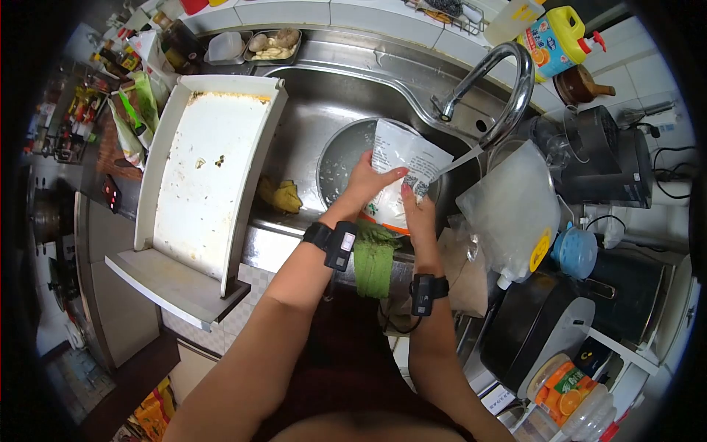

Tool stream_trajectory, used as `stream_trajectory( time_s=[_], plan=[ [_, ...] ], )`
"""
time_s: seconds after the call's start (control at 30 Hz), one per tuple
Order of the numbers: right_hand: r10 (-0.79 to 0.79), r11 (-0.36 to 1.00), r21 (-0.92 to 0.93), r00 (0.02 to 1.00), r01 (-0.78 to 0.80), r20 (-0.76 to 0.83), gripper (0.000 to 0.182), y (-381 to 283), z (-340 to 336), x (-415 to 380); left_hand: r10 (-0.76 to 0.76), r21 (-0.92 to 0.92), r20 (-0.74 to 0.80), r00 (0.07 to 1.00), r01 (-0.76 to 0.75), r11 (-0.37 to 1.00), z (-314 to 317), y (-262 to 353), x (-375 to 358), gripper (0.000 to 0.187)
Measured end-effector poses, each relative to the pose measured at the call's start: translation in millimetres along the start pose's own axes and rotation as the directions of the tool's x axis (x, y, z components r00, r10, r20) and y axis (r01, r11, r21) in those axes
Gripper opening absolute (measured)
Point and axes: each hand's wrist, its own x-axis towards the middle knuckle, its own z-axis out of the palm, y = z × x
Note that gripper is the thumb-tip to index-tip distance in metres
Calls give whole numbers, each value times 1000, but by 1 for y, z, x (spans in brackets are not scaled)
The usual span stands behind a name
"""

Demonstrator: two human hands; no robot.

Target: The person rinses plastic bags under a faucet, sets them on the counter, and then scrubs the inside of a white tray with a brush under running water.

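Both hands hold a white printed plastic bag (pixel 398 151) over a round metal basin (pixel 333 166) in the sink (pixel 298 110). My left hand (pixel 370 183) grips the bag's left side, thumb across its front. On the lower right side, my right hand (pixel 420 215) has its fingers closed on the bag. From the faucet (pixel 526 81) a stream of water runs down at the bag's right edge. Orange print shows near the bag's bottom. Below the hands, a green cloth (pixel 374 269) hangs over the sink's front edge. Part of the basin is hidden behind the bag.
A dirty white drawer (pixel 199 177) lies across the counter and the sink's left edge. A yellow cloth (pixel 281 196) sits in the sink. To the right are a translucent pouch (pixel 515 206), a brown paper bag (pixel 464 276) and a black appliance (pixel 534 331). A yellow detergent bottle (pixel 560 40) stands behind.
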Motion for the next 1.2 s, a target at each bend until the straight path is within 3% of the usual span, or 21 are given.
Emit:
stream_trajectory(
  time_s=[0.1,0.2,0.27,0.3,0.37,0.4,0.43,0.53,0.63,0.77,0.87,0.9,0.93,1.0,1.1,1.2],
  plan=[
    [42,997,-66,998,-45,-56,44,3,-5,9,-33,-96,-50,998,28,995,2,-7,2,37],
    [66,997,-17,990,-69,-127,51,-11,-4,8,-101,-189,-117,988,78,979,7,-8,0,33],
    [-133,990,6,947,141,-291,53,3,0,22,-80,-154,-114,990,62,986,7,-2,-4,33],
    [-227,969,6,900,247,-372,55,1,4,28,-1,32,-97,995,4,999,6,-7,-4,34],
    [-136,988,20,930,152,-341,56,-8,-2,41,146,390,-14,989,-129,911,3,-17,-3,36],
    [-91,994,27,941,105,-327,57,-17,-5,44,162,359,-3,987,-150,921,4,-14,-6,37],
    [-72,980,159,961,117,-266,53,-31,-5,42,179,325,8,984,-172,930,6,-11,-10,37],
    [81,992,122,925,-38,-370,54,-28,-4,56,162,224,-20,987,-154,963,11,1,-17,36],
    [157,969,239,915,-69,-371,62,-21,-4,57,110,73,-27,994,-108,991,12,-11,-10,35],
    [169,967,239,921,-86,-351,64,-16,-5,49,10,-91,54,999,-5,996,4,-14,-6,40],
    [149,976,201,936,-87,-319,59,-20,-5,42,54,-253,-66,996,-69,965,7,15,-7,53],
    [104,988,137,946,-64,-306,56,-30,-2,33,87,-165,-71,994,-98,981,6,22,-2,63],
    [58,997,73,956,-39,-288,54,-36,0,28,111,-19,-91,990,-114,993,7,27,-1,56],
    [4,991,131,948,40,-319,50,-31,3,30,168,273,-119,979,-130,953,9,36,0,43],
    [13,990,138,953,30,-304,46,-26,1,31,115,71,-189,975,-103,992,11,23,17,29],
    [27,979,199,954,34,-298,45,-27,3,26,205,101,-284,937,-183,978,13,14,23,26]
  ],
)
